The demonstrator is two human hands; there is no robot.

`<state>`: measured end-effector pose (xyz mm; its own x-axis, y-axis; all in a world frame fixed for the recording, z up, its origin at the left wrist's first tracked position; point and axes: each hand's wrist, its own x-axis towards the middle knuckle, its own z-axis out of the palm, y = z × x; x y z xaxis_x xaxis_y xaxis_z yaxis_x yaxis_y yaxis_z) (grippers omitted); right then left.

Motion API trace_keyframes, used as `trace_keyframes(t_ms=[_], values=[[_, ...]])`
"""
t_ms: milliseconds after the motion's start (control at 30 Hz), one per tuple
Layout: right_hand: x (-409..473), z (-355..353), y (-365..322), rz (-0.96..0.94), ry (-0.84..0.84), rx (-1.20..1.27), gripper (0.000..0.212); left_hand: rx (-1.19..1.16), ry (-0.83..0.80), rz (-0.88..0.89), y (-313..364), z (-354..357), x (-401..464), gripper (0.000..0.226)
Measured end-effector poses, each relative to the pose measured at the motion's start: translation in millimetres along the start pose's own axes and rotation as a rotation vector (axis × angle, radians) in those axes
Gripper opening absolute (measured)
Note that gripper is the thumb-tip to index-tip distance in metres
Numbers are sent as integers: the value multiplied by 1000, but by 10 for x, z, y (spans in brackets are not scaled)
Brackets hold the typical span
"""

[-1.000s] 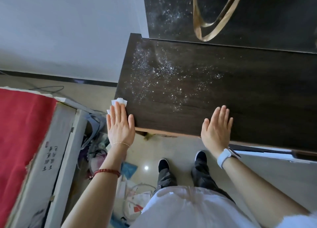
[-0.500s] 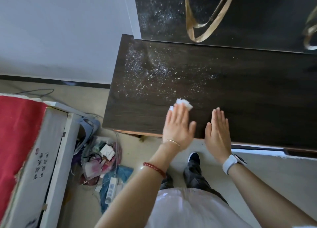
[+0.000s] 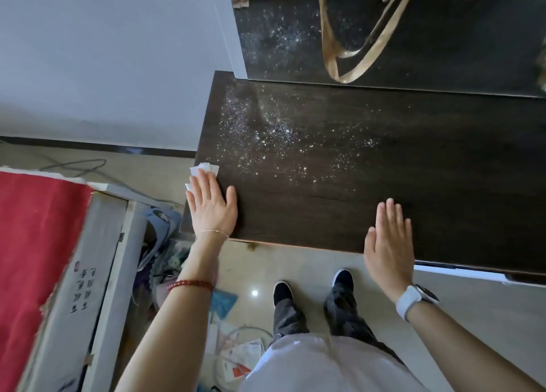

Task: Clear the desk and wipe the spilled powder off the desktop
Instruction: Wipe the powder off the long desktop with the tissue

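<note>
White powder (image 3: pixel 274 137) is scattered over the left half of the dark wooden desktop (image 3: pixel 413 161). My left hand (image 3: pixel 211 207) lies flat at the desk's left edge, pressing a white tissue (image 3: pixel 204 168) that sticks out past my fingertips. My right hand (image 3: pixel 388 244) rests flat, fingers together, on the desk's near edge and holds nothing. More powder (image 3: pixel 280 37) shows on the dark surface behind the desk.
A brown paper bag with tan handles (image 3: pixel 351 46) stands at the back. A white wall (image 3: pixel 103 52) is to the left. A red cloth on a white board (image 3: pixel 44 258) and a bin of rubbish (image 3: pixel 165 253) sit on the floor at left.
My left hand slid the tissue from the desk's left edge to the middle near my right hand, then back to the left edge. My right hand stayed on the near edge.
</note>
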<state>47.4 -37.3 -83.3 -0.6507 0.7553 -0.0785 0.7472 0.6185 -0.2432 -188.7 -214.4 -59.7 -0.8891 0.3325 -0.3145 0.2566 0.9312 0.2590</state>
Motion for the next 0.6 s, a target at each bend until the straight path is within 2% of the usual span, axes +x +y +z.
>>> trace_keyframes(t_ms=[100, 233, 333, 433, 600], values=[[11, -14, 17, -13, -14, 8, 61, 33, -8, 182, 588, 247, -95, 62], [18, -69, 153, -35, -25, -32, 59, 31, -152, 540, 1492, 633, -569, 64], [73, -135, 410, 52, -13, -37, 57, 105, -229, 667, 1716, 720, -727, 59], [126, -172, 540, 113, 0, -2, 56, 113, -156, 594, 1393, 613, -559, 57], [175, -135, 356, 125, 22, -8, 59, 21, 0, 113, 333, 100, 27, 55]])
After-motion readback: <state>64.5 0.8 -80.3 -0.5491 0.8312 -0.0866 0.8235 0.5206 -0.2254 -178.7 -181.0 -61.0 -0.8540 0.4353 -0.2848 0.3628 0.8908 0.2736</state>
